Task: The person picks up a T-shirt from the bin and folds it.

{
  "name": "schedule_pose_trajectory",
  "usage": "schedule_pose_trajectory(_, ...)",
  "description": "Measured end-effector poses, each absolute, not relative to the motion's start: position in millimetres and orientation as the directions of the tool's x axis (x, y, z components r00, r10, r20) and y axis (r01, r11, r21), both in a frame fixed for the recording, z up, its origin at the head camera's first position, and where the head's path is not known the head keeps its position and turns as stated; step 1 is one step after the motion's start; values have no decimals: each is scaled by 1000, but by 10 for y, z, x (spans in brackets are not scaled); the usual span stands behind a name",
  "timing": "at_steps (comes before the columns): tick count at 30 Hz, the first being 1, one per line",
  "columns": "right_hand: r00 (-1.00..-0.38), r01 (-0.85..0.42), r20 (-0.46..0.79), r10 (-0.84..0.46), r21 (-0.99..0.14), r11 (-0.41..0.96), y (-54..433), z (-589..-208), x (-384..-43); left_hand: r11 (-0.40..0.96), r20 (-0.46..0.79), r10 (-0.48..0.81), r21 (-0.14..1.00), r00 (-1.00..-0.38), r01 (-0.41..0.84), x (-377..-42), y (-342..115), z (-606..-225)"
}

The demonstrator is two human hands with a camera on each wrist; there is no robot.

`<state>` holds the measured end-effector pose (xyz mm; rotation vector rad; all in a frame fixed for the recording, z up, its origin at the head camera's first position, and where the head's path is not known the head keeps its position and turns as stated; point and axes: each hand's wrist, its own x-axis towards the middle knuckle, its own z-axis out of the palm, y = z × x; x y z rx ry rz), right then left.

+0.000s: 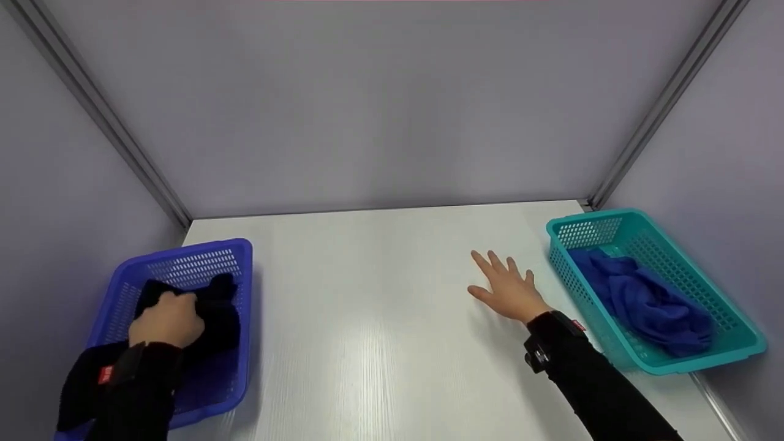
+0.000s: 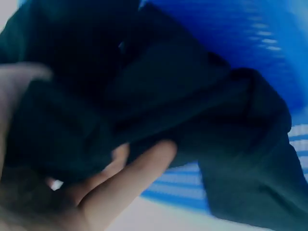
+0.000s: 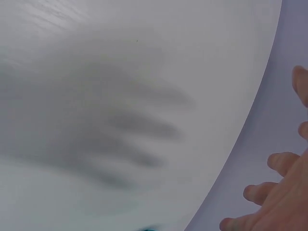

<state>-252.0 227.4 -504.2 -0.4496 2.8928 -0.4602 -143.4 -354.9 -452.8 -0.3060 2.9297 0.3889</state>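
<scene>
My left hand (image 1: 166, 321) is down in the blue plastic basket (image 1: 190, 266) at the left, gripping a bunched black cloth (image 1: 217, 327). In the left wrist view, fingers (image 2: 130, 185) curl around a fold of the dark cloth (image 2: 183, 96), and its loose part drapes toward the slotted basket wall (image 2: 260, 29). My right hand (image 1: 508, 293) hovers over the right half of the table, fingers spread, palm down, with nothing in it. Its shadow falls on the white surface beneath, and the right wrist view shows the spread fingers (image 3: 284, 163) at the right edge.
A teal plastic basket (image 1: 649, 242) stands at the table's right edge, right of my right hand, with a crumpled blue cloth (image 1: 655, 306) inside. Grey panels (image 1: 380, 110) enclose the white table (image 1: 367, 275) at the back and both sides.
</scene>
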Motion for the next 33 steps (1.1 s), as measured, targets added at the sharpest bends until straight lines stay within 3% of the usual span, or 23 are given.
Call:
schedule_pose_trajectory(4,-929,-284,-130,-346,-349,893,2172,-5020,-2489,913,143,-278,348,-950,-215,-1524,-3328,-4058)
schedule_pose_trajectory(8,-921,-300,-123,-369,-378,876,2089,-4979,-2454,868,428,-355,482,-831,-123,-1622,-3028,-3623)
schedule_pose_trajectory(11,-914,-315,-116,-389,-401,860,2043,-4952,-2434,826,556,-379,563,-740,-1,-1691,-2804,-3346)
schedule_pose_trajectory(16,-905,-336,-95,-415,-437,834,1975,-4907,-2402,745,664,-357,627,-657,228,-1763,-2431,-3024)
schedule_pose_trajectory(24,-888,-346,-83,-453,-527,776,1846,-4806,-2382,667,754,-214,577,-620,471,-1855,-1889,-2908)
schedule_pose_trajectory(29,-856,-373,-29,-515,-657,656,1736,-4689,-2361,619,769,-115,550,-628,561,-1906,-1549,-3001)
schedule_pose_trajectory(33,-830,-351,24,-558,-800,487,1635,-4591,-2313,589,723,-50,578,-688,565,-1954,-1307,-3217)
